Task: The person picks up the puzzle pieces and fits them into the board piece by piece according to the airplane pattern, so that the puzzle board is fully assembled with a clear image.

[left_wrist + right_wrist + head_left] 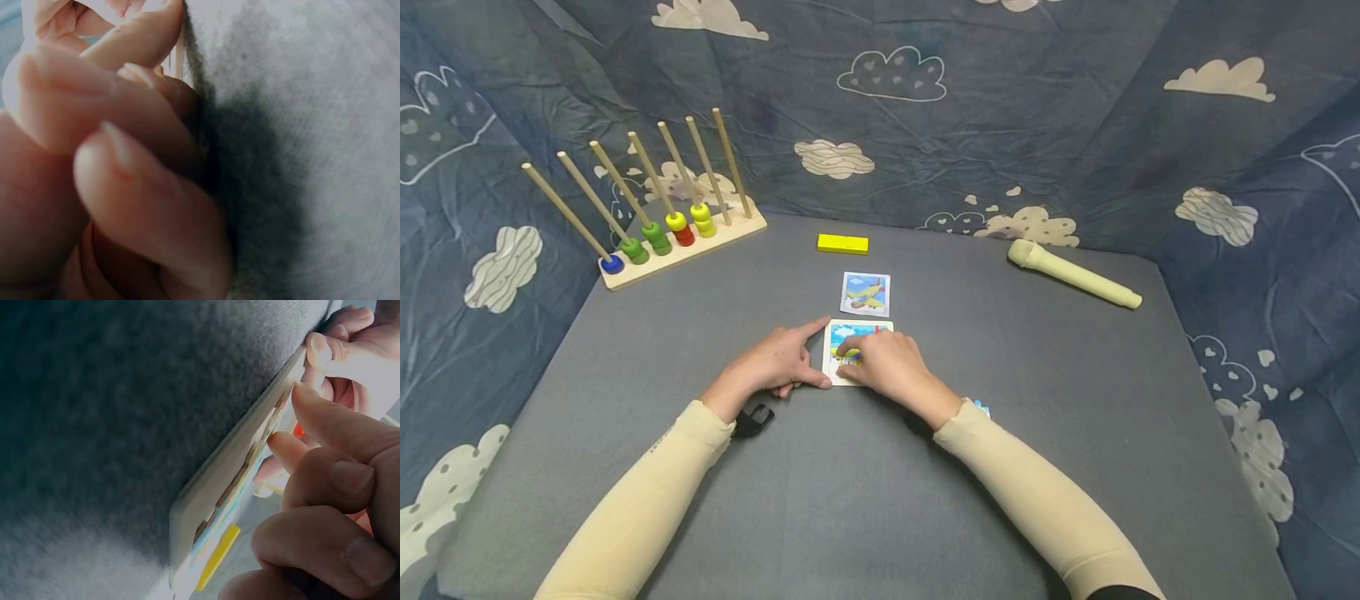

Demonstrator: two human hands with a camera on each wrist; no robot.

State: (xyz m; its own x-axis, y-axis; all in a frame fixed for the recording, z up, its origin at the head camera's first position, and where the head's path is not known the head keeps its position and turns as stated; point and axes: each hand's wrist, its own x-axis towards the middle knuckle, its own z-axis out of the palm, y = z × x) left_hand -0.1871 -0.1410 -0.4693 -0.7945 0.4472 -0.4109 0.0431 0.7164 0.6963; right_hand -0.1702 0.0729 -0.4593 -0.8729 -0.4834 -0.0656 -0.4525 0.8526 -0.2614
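Note:
A small square puzzle board (827, 354) with a pale rim and an airplane picture lies at the middle of the table. My left hand (778, 358) is at its left side, index finger stretched to the far corner and thumb against the near corner; the other fingers are bent under. Over the board, my right hand (891, 362) pinches a puzzle piece (847, 360) between thumb and index finger, low in the picture. In the right wrist view those fingertips sit right at the pieces (232, 487) inside the rim. The right hand hides much of the picture.
An airplane card (866, 294) lies just beyond the board, a yellow block (842, 244) behind it. A wooden peg rack (681, 254) with coloured beads stands back left. A pale toy microphone (1075, 275) lies back right. A light blue piece (982, 408) peeks out beside the right sleeve.

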